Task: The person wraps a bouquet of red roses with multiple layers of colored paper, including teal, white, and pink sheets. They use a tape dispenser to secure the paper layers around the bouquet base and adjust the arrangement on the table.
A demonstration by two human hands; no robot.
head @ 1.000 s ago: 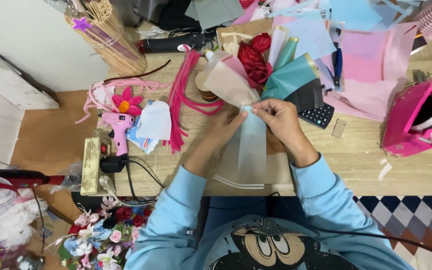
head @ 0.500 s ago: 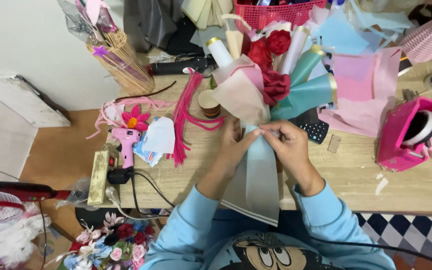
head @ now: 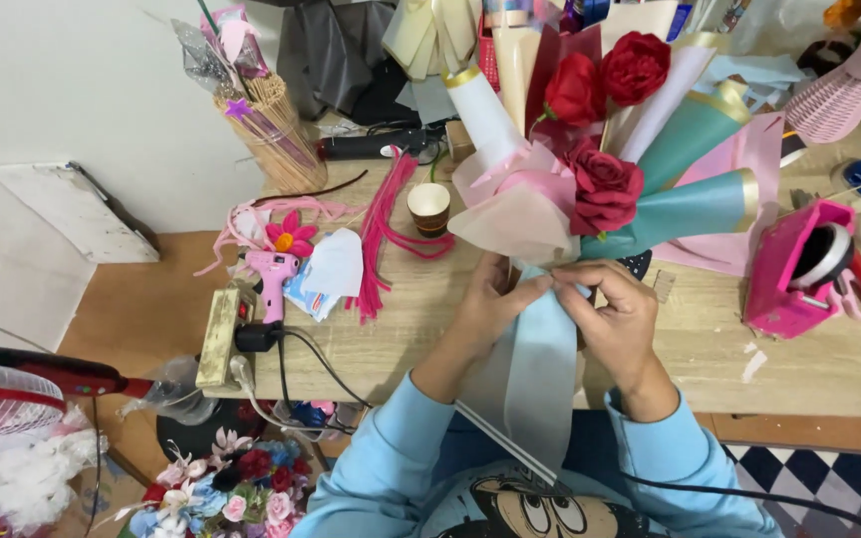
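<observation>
Plainly, the wooden table is crowded at the back and the sides. Behind the hands rises a bouquet of red fabric roses wrapped in pink, cream and teal paper cones, its neck pointing down at the person. To its left lie a bundle of pink strips, a small paper cup and a pink glue gun, whose cable runs to a power strip at the table's left edge. A basket of sticks stands at the far left corner. On the right sits a pink tape dispenser, well apart from the hands.

The only bare room is the near strip of tabletop on both sides of the forearms, up to the table's front edge; a few scraps lie on the right part. Below the left edge a heap of artificial flowers rests on the floor.

Both arms, in light blue sleeves, reach forward and meet at the bouquet's neck. The left hand has its fingers curled and pinched on the top of a pale blue wrapping sheet, which hangs from the neck toward the person's lap. The right hand is bent at the wrist, its fingertips closed on the same sheet just beside the left thumb; whether it also grips the stems seems likely but is hidden.
</observation>
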